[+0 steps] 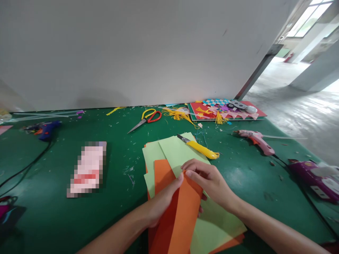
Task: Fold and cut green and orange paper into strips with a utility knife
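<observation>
My left hand (165, 203) grips a sheet of orange paper (186, 215), thumb on top near its upper edge and the other fingers mostly hidden beneath. At the same upper edge my right hand (208, 176) pinches the paper between thumb and fingers. The sheet looks folded lengthwise, with a shaded part on its left. Below it lies a loose pile of light green paper (219, 222), with more orange sheets showing at the edges. A yellow utility knife (202, 149) rests on the pile just beyond my right hand, its blade pointing up and left.
Scissors (148, 118) with yellow and red handles lie farther back. Pink (255, 137) and blue (47, 130) glue guns lie right and left. A purple corded device (315, 178) sits at right, a blurred pink item (88, 171) at left. Paper decorations (225, 110) lie by the white wall (148, 53).
</observation>
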Demonstrator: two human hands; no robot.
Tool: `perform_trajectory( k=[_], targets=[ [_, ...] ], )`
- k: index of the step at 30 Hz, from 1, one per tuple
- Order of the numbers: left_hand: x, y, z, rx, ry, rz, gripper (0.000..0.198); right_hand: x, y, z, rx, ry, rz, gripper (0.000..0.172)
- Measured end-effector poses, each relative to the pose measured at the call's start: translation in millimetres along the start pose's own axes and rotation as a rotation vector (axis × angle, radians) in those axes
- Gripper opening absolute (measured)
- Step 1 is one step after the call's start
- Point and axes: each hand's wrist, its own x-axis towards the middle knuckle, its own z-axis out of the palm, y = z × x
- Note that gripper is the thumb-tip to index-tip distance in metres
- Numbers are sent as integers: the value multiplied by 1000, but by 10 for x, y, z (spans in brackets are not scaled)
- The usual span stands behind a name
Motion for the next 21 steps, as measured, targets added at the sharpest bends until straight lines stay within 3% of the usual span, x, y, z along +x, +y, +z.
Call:
perform_trajectory(
  k=[11, 18, 21],
  targets=[
    [-11, -13, 11, -13, -12, 11, 73, -9, -15, 25, -39, 21, -11, 25],
    [2, -14, 17, -38, -10, 5, 67, -7, -15, 34, -55, 29, -51, 24],
    [-4, -38, 6, -30, 14, 68, 60, -10, -25, 47, -53, 52, -54, 24]
  ],
)
